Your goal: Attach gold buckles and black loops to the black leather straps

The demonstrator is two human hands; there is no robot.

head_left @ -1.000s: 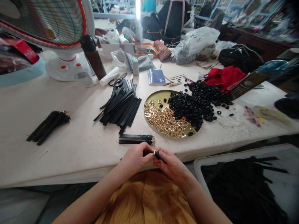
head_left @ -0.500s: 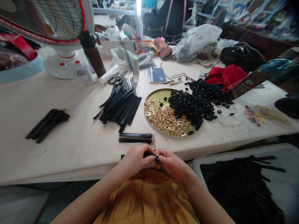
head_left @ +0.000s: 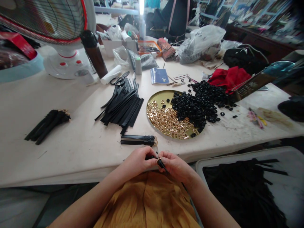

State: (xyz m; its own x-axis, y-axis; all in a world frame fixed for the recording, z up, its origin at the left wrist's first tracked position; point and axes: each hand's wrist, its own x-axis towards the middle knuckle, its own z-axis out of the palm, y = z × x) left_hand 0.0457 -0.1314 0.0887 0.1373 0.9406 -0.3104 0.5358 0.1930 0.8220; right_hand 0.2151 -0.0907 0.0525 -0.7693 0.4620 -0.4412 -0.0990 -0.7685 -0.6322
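Both hands pinched on one black strap (head_left: 163,165), gold buckle (head_left: 158,162) sitting between the fingertips, over the lap at the table (head_left: 71,152) edge.

Left hand (head_left: 139,161): thumb and fingers closed on the strap's near end. Right hand (head_left: 175,166): fingers closed on the strap just past the buckle. No gap at either grip. My read: the buckle is being seated on the strap. Best done with both pinches tight to the buckle, strap flat and untwisted, and fed square, since the slot is small and mostly hidden by the fingers. Two finished straps (head_left: 137,140) lie just beyond the fingertips. Further out to the right is the tray (head_left: 156,98) of spare buckles (head_left: 166,122) and black loops (head_left: 197,104). The cut strips (head_left: 123,107) are further out to the left.
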